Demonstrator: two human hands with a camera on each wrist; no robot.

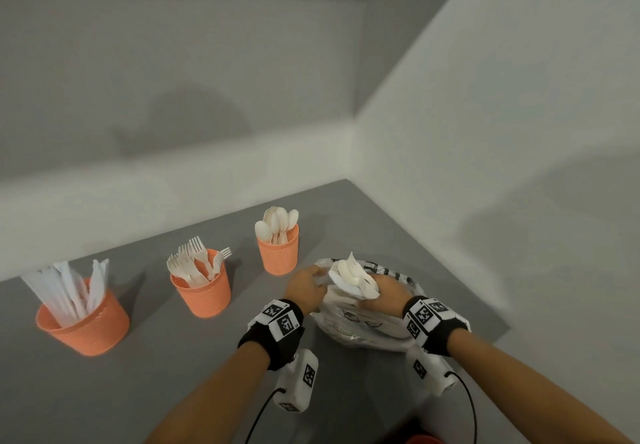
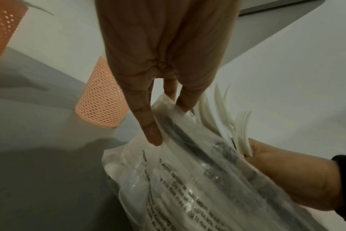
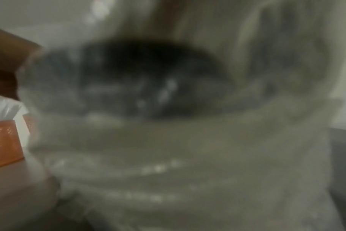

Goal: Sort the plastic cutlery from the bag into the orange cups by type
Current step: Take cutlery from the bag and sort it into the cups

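Note:
A clear printed plastic bag (image 1: pixel 363 329) lies on the grey table at the right. My left hand (image 1: pixel 318 277) pinches the bag's open edge (image 2: pixel 168 109) between thumb and fingers. My right hand (image 1: pixel 374 296) grips a bunch of white cutlery (image 1: pixel 349 277) at the bag's mouth, with spoon and fork ends sticking up (image 2: pixel 241 128). Three orange mesh cups stand in a row: knives (image 1: pixel 83 326) at the left, forks (image 1: pixel 204 294) in the middle, spoons (image 1: pixel 278 255) nearest the bag. In the right wrist view the blurred bag (image 3: pixel 188 148) fills the picture.
White walls meet in a corner behind the table (image 1: pixel 173 391), and the right wall runs close beside the bag. The spoon cup (image 2: pixel 101 103) stands just left of my left hand. An orange object (image 1: pixel 424 439) shows at the bottom edge.

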